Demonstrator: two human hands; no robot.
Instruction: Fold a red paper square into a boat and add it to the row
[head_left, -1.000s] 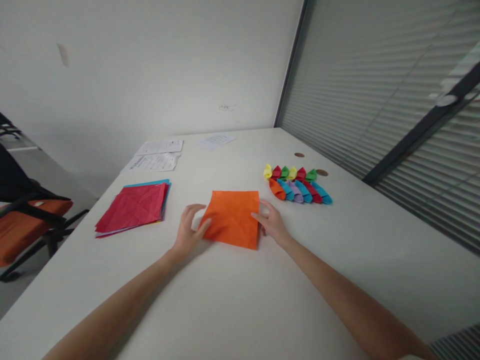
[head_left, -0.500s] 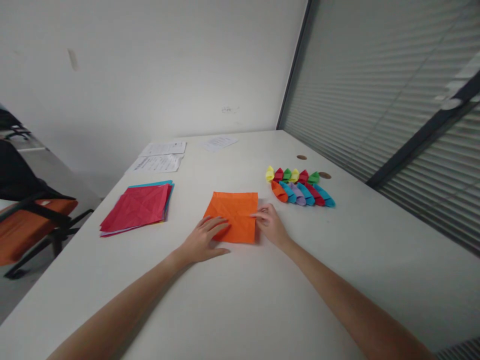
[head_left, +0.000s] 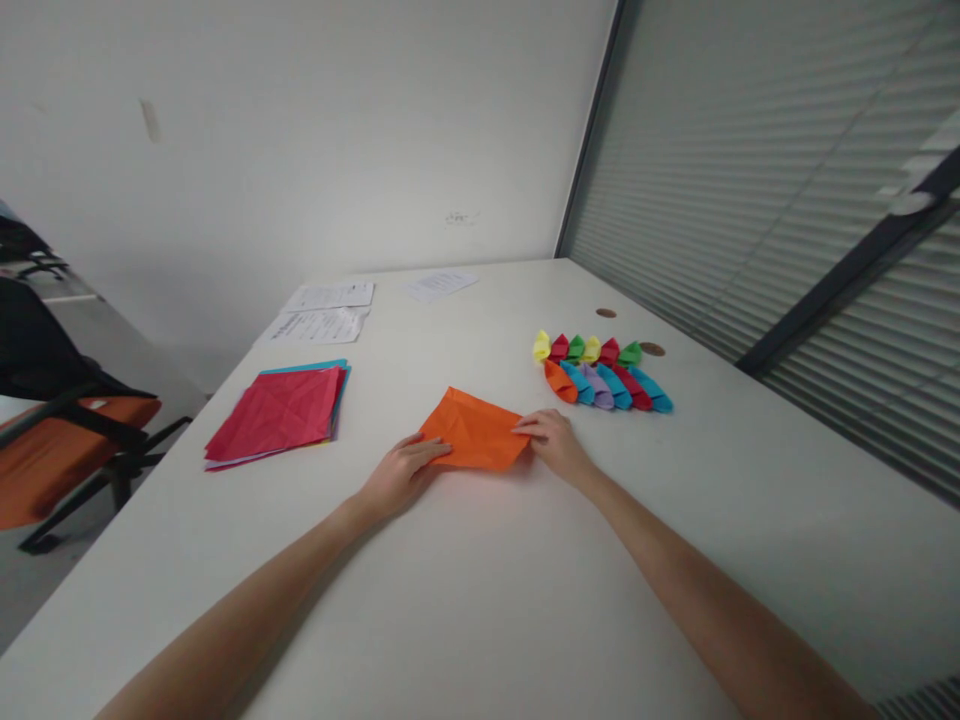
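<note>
An orange sheet of paper [head_left: 480,432], lightly creased, is held between my hands above the middle of the white table. My left hand [head_left: 401,474] grips its left edge, with the fingers on top and the thumb hidden beneath. At the opposite edge, my right hand [head_left: 556,444] pinches the paper between fingers and thumb. The sheet looks turned at an angle, its near edge slightly raised with a shadow below. To the left lies a stack of coloured sheets [head_left: 279,415], red on top. Folded paper pieces [head_left: 600,385] in several colours stand in two rows on the right.
Printed papers [head_left: 322,325] lie at the table's far left, and another printed sheet [head_left: 441,285] is near the wall. Two round brown discs [head_left: 652,349] are set in the table by the blinds [head_left: 750,200]. An orange-seated chair [head_left: 82,440] stands at the left.
The orange sheet has gone from lying flat to lifted and turned. My left hand has moved from resting on it to gripping its left edge; my right hand has shifted slightly right.
</note>
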